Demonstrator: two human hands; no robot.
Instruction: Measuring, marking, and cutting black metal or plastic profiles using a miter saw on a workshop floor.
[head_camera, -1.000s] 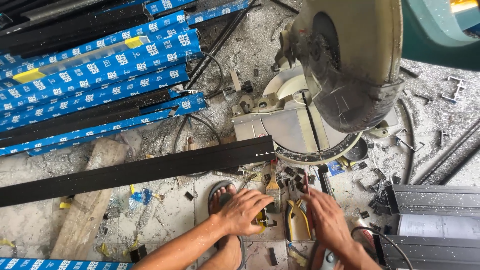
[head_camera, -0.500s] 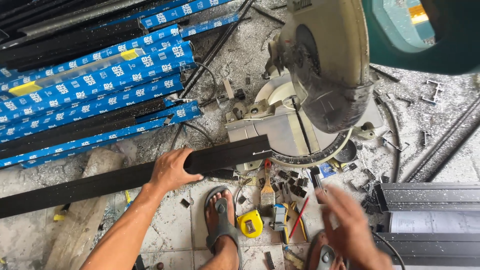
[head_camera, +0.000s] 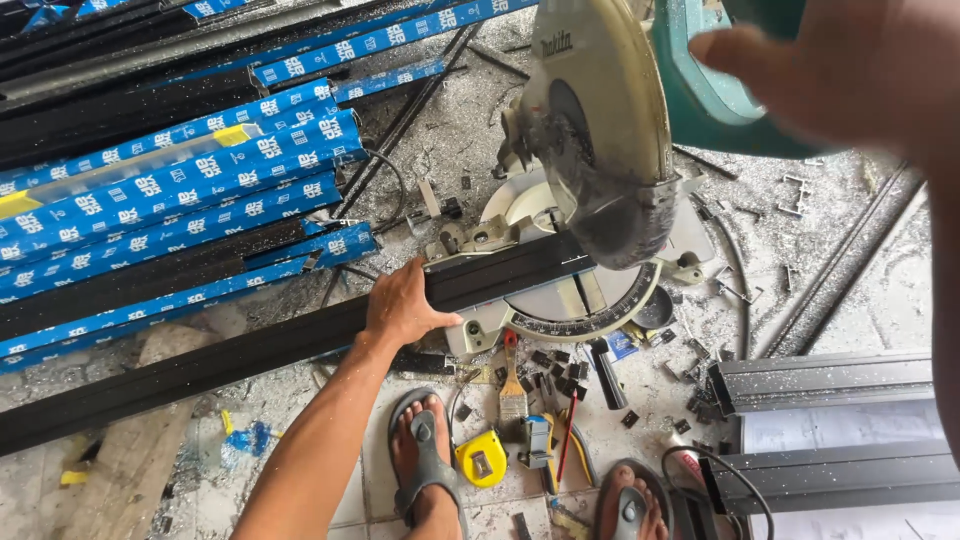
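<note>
The left hand (head_camera: 400, 308) clamped its fingers on the black bar (head_camera: 300, 345) at centre frame; a slip risked contact with the blade (head_camera: 600, 130). The right hand (head_camera: 860, 70), upper right, was blurred; grip undeterminable.

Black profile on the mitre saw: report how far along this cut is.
Done: the long black profile lies across the mitre saw table, its end under the raised blade guard. In hand: the left hand presses the profile near the fence; the right hand, blurred, is up by the green saw handle. Left: the blade is not down, so the cut looks unmade.
</note>
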